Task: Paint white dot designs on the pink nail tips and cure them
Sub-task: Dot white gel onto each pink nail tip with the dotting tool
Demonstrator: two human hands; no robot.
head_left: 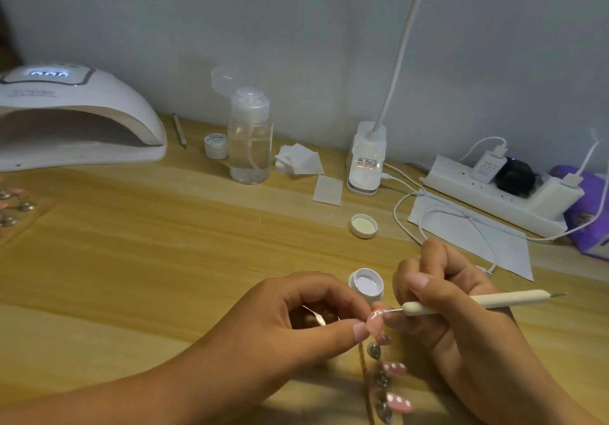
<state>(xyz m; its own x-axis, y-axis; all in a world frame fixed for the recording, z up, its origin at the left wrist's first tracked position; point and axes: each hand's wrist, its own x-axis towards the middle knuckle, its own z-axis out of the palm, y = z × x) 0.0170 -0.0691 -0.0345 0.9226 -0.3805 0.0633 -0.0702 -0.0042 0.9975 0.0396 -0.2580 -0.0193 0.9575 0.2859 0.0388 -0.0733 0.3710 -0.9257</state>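
Pale wooden desk (164,260) against grey wall. Landmark: open jar of white gel (366,284).
- Left hand (296,319): just front-left of jar, thumb and forefinger pinching 1 pink nail tip (375,322).
- Right hand (451,306): just right of jar, fingers curled round cream dotting tool (478,301), fine metal point touching the pinched tip.
- Dotted tips (395,368): in front of jar, in a row on metal studs, 2 showing 3 white dots each.
- Jar lid (363,226): behind jar, upturned.
- Curing lamp (75,118): far behind-left of jar, display lit.
- Clear pump bottle (250,141): behind-left of jar, cap flipped open.
- White wipes (298,159): behind jar, near bottle.
- Desk-lamp base (365,161): well behind jar.
- Power strip (494,200): behind-right of jar, chargers plugged in.
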